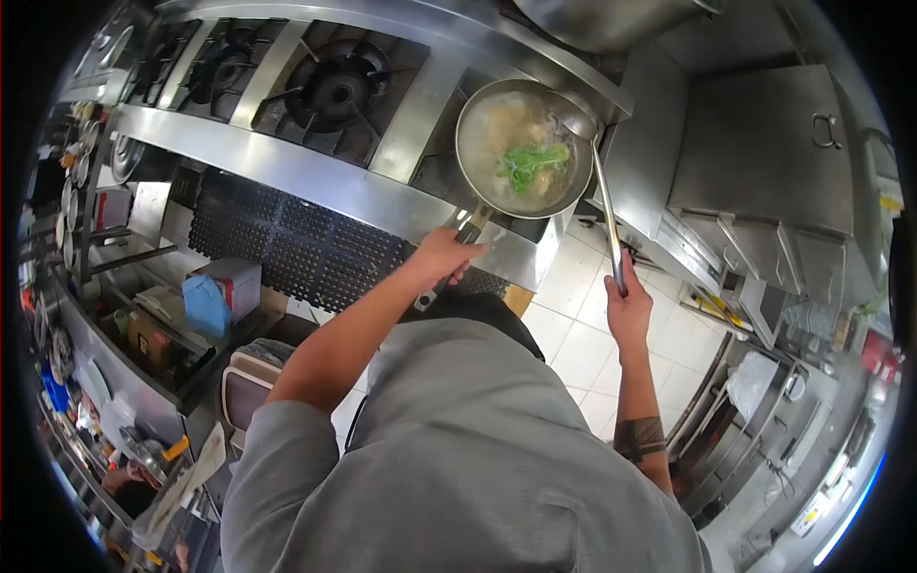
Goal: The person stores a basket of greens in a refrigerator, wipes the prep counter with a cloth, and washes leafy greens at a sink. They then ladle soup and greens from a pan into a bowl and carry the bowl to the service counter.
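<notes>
A round pan (464, 143) sits over the rightmost burner, holding cloudy liquid, pale pieces and a bunch of green leaves (523, 168). My left hand (445, 256) is closed around the pan's handle (475, 222), near the stove's front edge. My right hand (629, 302) grips the long handle of a metal ladle (607, 210). The ladle's bowl lies inside the pan at its upper right, beside the greens.
More burners (336, 86) run to the left along the steel stove. A large pot (611, 17) stands behind. Steel cabinets (755, 143) are at the right, a black perforated mat (287, 234) below the stove, and a box (234, 282) at the left.
</notes>
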Demonstrator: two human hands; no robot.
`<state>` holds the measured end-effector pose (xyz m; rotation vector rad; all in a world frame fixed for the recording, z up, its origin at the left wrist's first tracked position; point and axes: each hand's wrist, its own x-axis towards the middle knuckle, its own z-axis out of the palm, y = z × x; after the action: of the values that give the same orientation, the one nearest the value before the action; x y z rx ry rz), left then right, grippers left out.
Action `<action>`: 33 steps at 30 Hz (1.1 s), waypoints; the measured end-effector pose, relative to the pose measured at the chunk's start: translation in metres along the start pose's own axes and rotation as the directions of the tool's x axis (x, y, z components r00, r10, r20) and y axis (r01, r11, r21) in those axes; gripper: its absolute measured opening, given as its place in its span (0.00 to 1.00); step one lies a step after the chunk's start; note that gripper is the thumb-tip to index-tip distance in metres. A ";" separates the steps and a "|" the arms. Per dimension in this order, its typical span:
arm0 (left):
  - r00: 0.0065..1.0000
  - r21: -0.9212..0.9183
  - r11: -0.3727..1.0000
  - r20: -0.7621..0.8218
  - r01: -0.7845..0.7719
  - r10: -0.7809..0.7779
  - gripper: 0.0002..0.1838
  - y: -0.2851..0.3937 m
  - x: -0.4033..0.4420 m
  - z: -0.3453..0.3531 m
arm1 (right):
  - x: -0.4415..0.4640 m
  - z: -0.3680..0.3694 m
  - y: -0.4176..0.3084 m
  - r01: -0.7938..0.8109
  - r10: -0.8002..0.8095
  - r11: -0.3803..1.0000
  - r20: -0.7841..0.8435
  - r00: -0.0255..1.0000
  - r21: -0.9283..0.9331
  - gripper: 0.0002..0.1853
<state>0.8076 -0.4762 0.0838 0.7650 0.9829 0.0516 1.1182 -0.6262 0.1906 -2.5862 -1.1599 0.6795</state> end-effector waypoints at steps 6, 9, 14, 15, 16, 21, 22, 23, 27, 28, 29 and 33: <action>0.875 0.326 0.945 -0.453 -0.018 0.172 0.18 -0.008 -0.011 0.034 | 0.051 -0.036 0.021 0.350 -0.351 0.932 0.003 0.936 -0.091 0.30; 0.841 0.270 0.962 -0.509 -0.044 0.181 0.17 -0.018 -0.034 0.034 | 0.064 -0.058 0.005 0.390 -0.387 0.910 0.052 0.921 -0.139 0.31; 0.776 0.252 0.967 -0.604 -0.029 0.181 0.17 -0.032 -0.085 0.024 | 0.067 -0.078 -0.047 0.536 -0.510 0.834 0.193 0.838 -0.128 0.31; 0.756 0.191 0.980 -0.635 -0.046 0.160 0.15 -0.040 -0.091 0.020 | 0.064 -0.079 -0.061 0.557 -0.526 0.821 0.215 0.823 -0.123 0.30; 0.747 0.186 0.981 -0.644 -0.056 0.164 0.15 -0.042 -0.103 0.016 | 0.060 -0.079 -0.074 0.571 -0.539 0.812 0.215 0.814 -0.124 0.30; 0.702 0.060 0.997 -0.708 -0.052 0.079 0.12 -0.064 -0.164 -0.017 | 0.026 -0.063 -0.150 0.551 -0.488 0.833 0.399 0.776 -0.054 0.29; 0.682 0.044 0.997 -0.727 -0.064 0.076 0.12 -0.071 -0.176 -0.028 | 0.020 -0.055 -0.163 0.488 -0.418 0.873 0.480 0.771 -0.024 0.29; 0.675 -0.005 0.996 -0.735 -0.089 0.057 0.11 -0.079 -0.187 -0.038 | 0.015 -0.038 -0.166 0.568 -0.539 0.817 0.474 0.696 0.094 0.29; 0.618 -0.103 0.980 -0.786 -0.170 0.024 0.11 -0.101 -0.245 -0.090 | -0.044 -0.002 -0.231 0.249 -0.297 0.953 0.706 0.643 0.174 0.31; 0.598 -0.106 0.976 -0.801 -0.189 0.029 0.11 -0.109 -0.260 -0.104 | -0.058 0.011 -0.246 0.179 -0.265 0.964 0.746 0.611 0.196 0.31; 0.578 -0.095 0.980 -0.816 -0.175 0.024 0.11 -0.119 -0.271 -0.122 | -0.074 0.023 -0.264 0.111 -0.223 0.974 0.787 0.575 0.196 0.31; 0.449 -0.024 0.989 -0.893 -0.145 0.045 0.16 -0.158 -0.323 -0.186 | -0.143 0.073 -0.354 -0.102 -0.141 0.976 0.919 0.369 0.191 0.30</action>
<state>0.4341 -0.6084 0.1647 0.6835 1.9490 0.6751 0.7705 -0.4980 0.3082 -1.8465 -1.1972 2.3281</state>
